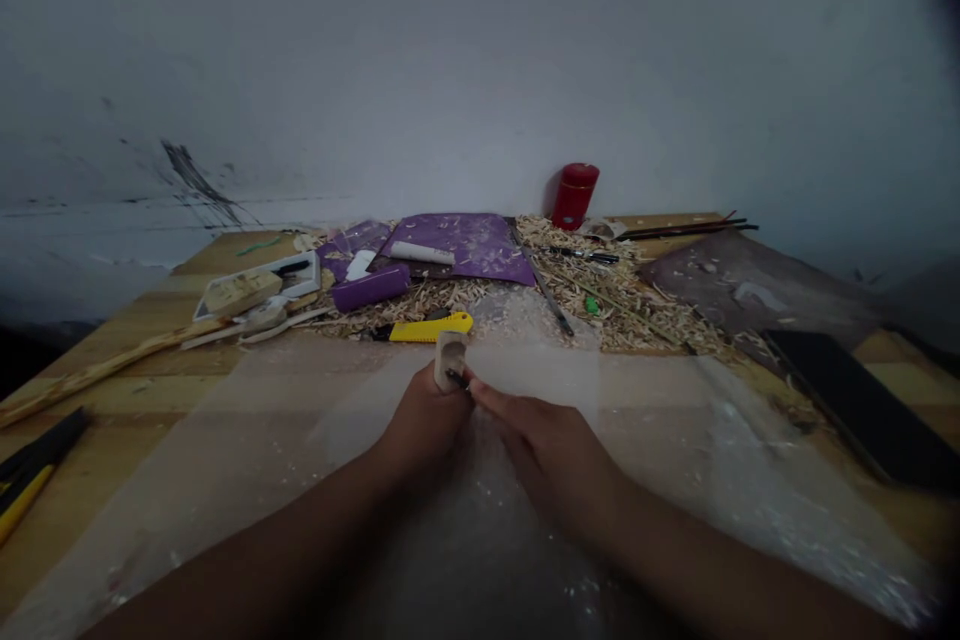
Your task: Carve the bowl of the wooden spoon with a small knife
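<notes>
My left hand (429, 420) is closed around a pale carved piece of wood (451, 352), held upright with a rounded hollow facing me. My right hand (551, 440) comes in from the right, its fingers bent and touching the wood's lower edge. It grips a carving tool (457, 379) whose dark tip lies against the wood just under the hollow; the handle is hidden in the hand. Just beyond the wood lies a yellow utility knife (431, 327). Clear plastic sheeting (300, 480) spreads beneath both hands.
Wood shavings (637, 305) cover the table's back. Among them are a purple sheet (480, 245), a purple roll (370, 288) and a red canister (576, 195). At left are a white tray (311, 272), a long stick (112, 368) and a saw (37, 470); a black phone (862, 410) lies right.
</notes>
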The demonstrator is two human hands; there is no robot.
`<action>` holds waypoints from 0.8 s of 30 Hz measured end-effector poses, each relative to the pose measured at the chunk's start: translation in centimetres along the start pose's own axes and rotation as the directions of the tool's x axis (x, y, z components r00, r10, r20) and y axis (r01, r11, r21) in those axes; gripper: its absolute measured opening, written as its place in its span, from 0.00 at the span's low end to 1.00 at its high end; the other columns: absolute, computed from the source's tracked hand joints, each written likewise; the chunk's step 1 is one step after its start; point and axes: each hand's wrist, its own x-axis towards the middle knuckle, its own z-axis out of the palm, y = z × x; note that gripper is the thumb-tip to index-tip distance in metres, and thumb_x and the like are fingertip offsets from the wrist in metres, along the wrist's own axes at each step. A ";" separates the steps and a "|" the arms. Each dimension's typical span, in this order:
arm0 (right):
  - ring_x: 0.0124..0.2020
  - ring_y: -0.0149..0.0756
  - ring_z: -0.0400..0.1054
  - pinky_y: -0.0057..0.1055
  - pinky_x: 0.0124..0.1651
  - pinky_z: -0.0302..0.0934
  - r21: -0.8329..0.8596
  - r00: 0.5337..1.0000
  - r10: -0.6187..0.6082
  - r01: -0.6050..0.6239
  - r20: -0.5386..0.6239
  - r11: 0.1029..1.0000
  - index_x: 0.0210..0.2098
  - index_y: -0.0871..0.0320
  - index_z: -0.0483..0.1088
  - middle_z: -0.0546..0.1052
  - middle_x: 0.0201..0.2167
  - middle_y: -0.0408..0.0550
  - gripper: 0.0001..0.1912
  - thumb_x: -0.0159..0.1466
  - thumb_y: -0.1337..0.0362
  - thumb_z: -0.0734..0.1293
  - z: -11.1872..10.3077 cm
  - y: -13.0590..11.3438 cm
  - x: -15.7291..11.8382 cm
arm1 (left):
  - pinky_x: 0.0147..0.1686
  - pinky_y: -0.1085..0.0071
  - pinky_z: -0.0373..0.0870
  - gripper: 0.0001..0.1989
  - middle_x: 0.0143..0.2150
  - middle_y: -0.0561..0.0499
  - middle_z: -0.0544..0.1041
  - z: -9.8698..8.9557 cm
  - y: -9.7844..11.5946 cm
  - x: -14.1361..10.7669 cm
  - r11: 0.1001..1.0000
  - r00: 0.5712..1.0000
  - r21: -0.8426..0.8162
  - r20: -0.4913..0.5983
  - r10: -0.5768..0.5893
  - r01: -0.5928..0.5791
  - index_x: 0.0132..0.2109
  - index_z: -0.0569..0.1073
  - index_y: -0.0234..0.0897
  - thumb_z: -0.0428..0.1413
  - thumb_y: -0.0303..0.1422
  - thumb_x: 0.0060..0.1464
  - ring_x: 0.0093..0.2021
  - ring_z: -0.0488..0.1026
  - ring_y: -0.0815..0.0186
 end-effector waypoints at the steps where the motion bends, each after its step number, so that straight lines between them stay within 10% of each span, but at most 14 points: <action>1: 0.44 0.37 0.67 0.35 0.45 0.61 0.045 1.000 0.009 -0.009 -0.011 0.999 0.57 0.52 0.57 0.72 0.47 0.47 0.23 0.62 0.70 0.55 0.0 0.0 0.2 | 0.14 0.79 0.54 0.02 0.13 0.61 0.62 0.0 0.0 0.0 1.000 1.000 -0.017 0.024 -0.016 0.016 0.25 0.65 0.36 0.53 0.28 0.40 0.12 0.56 0.76; 4: 0.48 0.35 0.65 0.33 0.48 0.60 0.166 0.998 0.058 -0.052 -0.032 0.985 0.56 0.51 0.59 0.69 0.51 0.44 0.22 0.62 0.70 0.56 -0.1 -0.1 0.5 | 0.10 0.80 0.49 0.02 0.09 0.63 0.57 -0.1 0.1 0.0 0.998 0.996 -0.047 0.086 -0.031 0.035 0.27 0.64 0.38 0.51 0.27 0.41 0.09 0.51 0.77; 10: 0.27 0.31 0.71 0.26 0.28 0.65 0.249 0.989 0.144 -0.133 -0.025 0.959 0.53 0.56 0.63 0.77 0.33 0.43 0.21 0.60 0.71 0.58 -0.4 0.3 0.5 | 0.07 0.79 0.49 0.03 0.08 0.64 0.56 -0.5 0.1 0.0 0.993 0.991 -0.099 0.118 -0.057 0.069 0.28 0.62 0.39 0.50 0.29 0.42 0.07 0.49 0.75; 16: 0.51 0.34 0.62 0.33 0.53 0.54 0.172 0.999 -0.002 0.010 -0.044 0.985 0.56 0.51 0.58 0.68 0.52 0.42 0.26 0.58 0.72 0.59 -0.2 1.0 0.4 | 0.09 0.80 0.51 0.04 0.10 0.63 0.59 -0.4 0.1 0.1 0.993 0.991 -0.109 0.130 -0.039 0.053 0.27 0.62 0.38 0.51 0.27 0.40 0.08 0.53 0.76; 24: 0.50 0.35 0.63 0.34 0.52 0.56 -0.021 0.994 -0.074 0.072 -0.076 0.997 0.60 0.49 0.50 0.66 0.54 0.45 0.28 0.61 0.71 0.58 1.0 1.3 0.5 | 0.11 0.78 0.58 0.05 0.12 0.62 0.60 -0.5 -0.1 0.9 0.993 0.984 -0.112 0.165 0.065 -0.046 0.26 0.61 0.38 0.50 0.26 0.39 0.10 0.54 0.76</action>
